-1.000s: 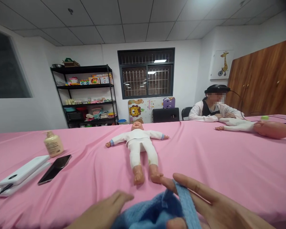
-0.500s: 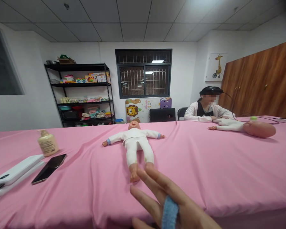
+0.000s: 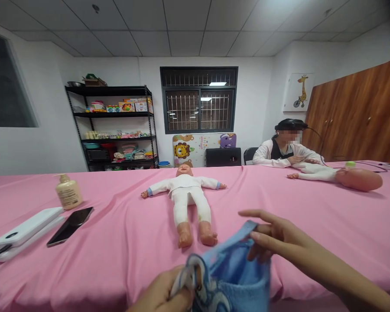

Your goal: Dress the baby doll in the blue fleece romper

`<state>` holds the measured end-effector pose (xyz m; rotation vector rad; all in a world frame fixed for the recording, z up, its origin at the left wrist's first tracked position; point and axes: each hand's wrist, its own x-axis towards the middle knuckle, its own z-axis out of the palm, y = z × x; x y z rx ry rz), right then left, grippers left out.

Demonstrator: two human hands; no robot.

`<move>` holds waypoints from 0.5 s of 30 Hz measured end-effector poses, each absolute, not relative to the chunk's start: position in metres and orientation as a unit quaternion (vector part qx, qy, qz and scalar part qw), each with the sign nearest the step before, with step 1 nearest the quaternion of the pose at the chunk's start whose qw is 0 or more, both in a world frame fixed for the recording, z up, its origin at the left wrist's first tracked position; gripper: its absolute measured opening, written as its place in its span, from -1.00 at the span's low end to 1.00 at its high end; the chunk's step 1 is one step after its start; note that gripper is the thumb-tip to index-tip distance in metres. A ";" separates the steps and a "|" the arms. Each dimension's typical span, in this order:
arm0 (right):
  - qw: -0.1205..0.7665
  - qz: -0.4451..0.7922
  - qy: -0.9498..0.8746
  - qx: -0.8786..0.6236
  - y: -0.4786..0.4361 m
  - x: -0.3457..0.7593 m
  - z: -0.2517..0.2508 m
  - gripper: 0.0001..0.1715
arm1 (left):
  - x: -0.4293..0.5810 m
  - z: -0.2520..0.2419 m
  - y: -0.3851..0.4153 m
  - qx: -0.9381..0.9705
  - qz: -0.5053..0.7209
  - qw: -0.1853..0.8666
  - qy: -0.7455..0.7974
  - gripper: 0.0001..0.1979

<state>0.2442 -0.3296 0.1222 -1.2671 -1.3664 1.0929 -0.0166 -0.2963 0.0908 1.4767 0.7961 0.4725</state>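
Note:
A blue towel (image 3: 229, 273) hangs stretched between my two hands at the near edge of the pink table (image 3: 117, 242). My left hand (image 3: 164, 292) pinches its lower left corner, fingers closed on the cloth. My right hand (image 3: 273, 236) grips the upper right corner, with the index finger stretched out to the left. Just beyond the towel a baby doll (image 3: 188, 197) in white clothes lies on its back, its feet toward me.
A lotion pump bottle (image 3: 68, 191), a black phone (image 3: 70, 219) and a white power bank (image 3: 26, 228) with a cable lie at the left. At the far right another person (image 3: 287, 149) sits with a second doll (image 3: 341, 175). A toy shelf (image 3: 117, 130) stands behind.
The towel has come back up into view, spread between both hands. My left hand has reappeared at the bottom, and my right hand has shifted to the right.

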 end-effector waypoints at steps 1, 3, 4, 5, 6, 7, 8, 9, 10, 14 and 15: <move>0.475 0.419 -0.563 -0.532 -0.330 0.245 0.121 -0.30 | -0.018 0.098 -0.296 0.650 0.220 0.644 0.338 -0.66; 0.518 0.352 -0.571 -0.531 -0.334 0.237 0.118 -0.28 | -0.015 0.108 -0.295 0.641 0.234 0.664 0.305 -0.62; 0.532 0.333 -0.584 -0.514 -0.337 0.229 0.117 -0.24 | -0.012 0.109 -0.295 0.639 0.237 0.674 0.285 -0.60; 0.525 0.335 -0.610 -0.490 -0.341 0.219 0.116 -0.18 | -0.008 0.110 -0.295 0.639 0.234 0.684 0.263 -0.58; 0.498 0.354 -0.642 -0.463 -0.344 0.208 0.114 -0.12 | -0.004 0.109 -0.295 0.639 0.234 0.689 0.248 -0.57; 0.463 0.379 -0.671 -0.439 -0.347 0.197 0.112 -0.10 | 0.000 0.109 -0.295 0.640 0.234 0.691 0.241 -0.58; 0.427 0.404 -0.691 -0.421 -0.348 0.187 0.108 -0.13 | 0.002 0.109 -0.296 0.643 0.231 0.689 0.241 -0.59; 0.395 0.427 -0.701 -0.413 -0.347 0.180 0.104 -0.21 | 0.003 0.111 -0.297 0.650 0.224 0.683 0.245 -0.60; 0.367 0.444 -0.701 -0.419 -0.345 0.175 0.099 -0.34 | 0.003 0.113 -0.299 0.661 0.213 0.674 0.252 -0.62; 0.316 0.442 -0.674 -0.500 -0.334 0.181 0.081 -0.63 | -0.008 0.126 -0.301 0.723 0.144 0.627 0.250 -0.63; 0.328 0.425 -0.674 -0.508 -0.331 0.185 0.080 -0.63 | -0.012 0.126 -0.300 0.734 0.135 0.618 0.246 -0.63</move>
